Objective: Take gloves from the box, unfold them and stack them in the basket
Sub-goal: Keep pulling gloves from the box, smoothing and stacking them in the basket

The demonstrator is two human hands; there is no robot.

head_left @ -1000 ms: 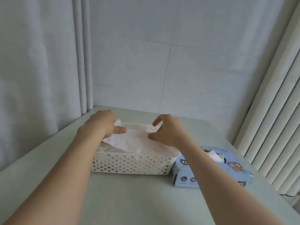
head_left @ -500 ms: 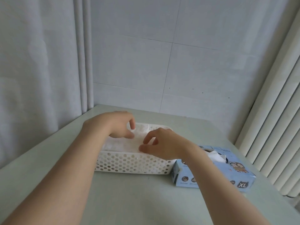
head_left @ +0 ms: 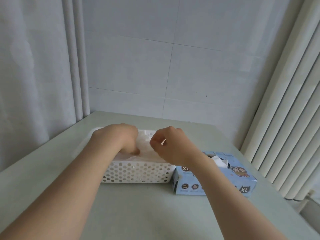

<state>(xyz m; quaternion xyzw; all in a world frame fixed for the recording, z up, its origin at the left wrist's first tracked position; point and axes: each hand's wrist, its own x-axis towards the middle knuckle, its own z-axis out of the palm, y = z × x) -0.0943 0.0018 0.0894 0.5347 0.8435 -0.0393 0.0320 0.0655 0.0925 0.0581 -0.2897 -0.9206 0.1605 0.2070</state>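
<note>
**A:** Counter (head_left: 138,213) first: pale green and wide, set into a corner of white tiled wall (head_left: 155,66). There's a curtain (head_left: 34,84) on the left and vertical blinds (head_left: 285,118) on the right.

**B:** On it sits the white perforated basket (head_left: 138,172), long side towards us. The blue glove box (head_left: 225,181) is right up against its right end, with "XL" printed on the front.

**A:** Both bare forearms reach in over that basket. The left hand (head_left: 116,139) is knuckles-up above the left half, fingers curled down onto the stacked gloves (head_left: 147,151) inside.

**B:** And its grip?

**A:** Cannot tell. The fingers are hidden under the back of the hand. Only the thumb tip shows, touching the top sheet.

**B:** The right hand (head_left: 171,146) is easier. It's raised over the basket's right end, thumb and fingers curled together, grip pinching a thin white sliver of the top glove (head_left: 162,142).

**A:** Smallest of all is a crumpled white glove tuft (head_left: 220,161), poking up from the box's slot just behind the right wrist.
</note>
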